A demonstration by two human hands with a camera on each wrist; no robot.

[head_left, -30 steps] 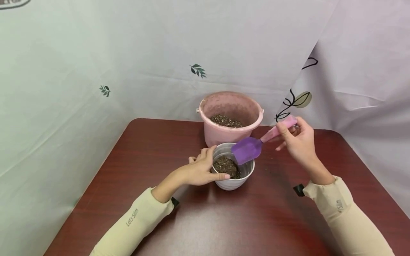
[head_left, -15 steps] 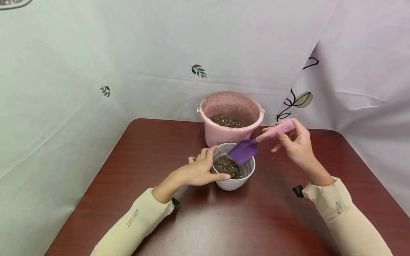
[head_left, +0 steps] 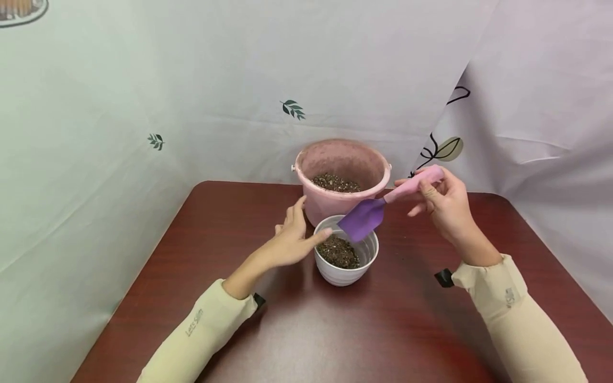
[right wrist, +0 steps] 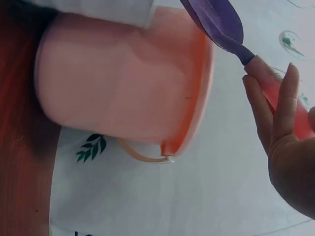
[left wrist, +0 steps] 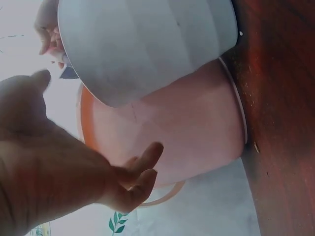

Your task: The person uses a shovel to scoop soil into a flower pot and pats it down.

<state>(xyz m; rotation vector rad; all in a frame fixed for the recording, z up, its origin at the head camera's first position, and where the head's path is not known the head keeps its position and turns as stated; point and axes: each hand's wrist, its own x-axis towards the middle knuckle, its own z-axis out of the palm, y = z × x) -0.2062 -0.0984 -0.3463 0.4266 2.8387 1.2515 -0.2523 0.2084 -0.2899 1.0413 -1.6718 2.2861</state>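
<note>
White pot (head_left: 341, 275): part-filled; unfinished, I'd judge.
Pink bucket (head_left: 323, 205): soil (head_left: 336, 182) left.
Left hand (head_left: 289, 241): spread, empty.
Right hand (head_left: 447, 206): pinching scoop (head_left: 367, 214).

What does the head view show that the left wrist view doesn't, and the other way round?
Only the head view shows the soil in the white pot, the soil in the pink bucket and the sleeves.

Only the left wrist view shows the bucket's curved handle.

Both show the pot, bucket, table, left hand and right hand; the purple scoop is plain only from the head view.
</note>
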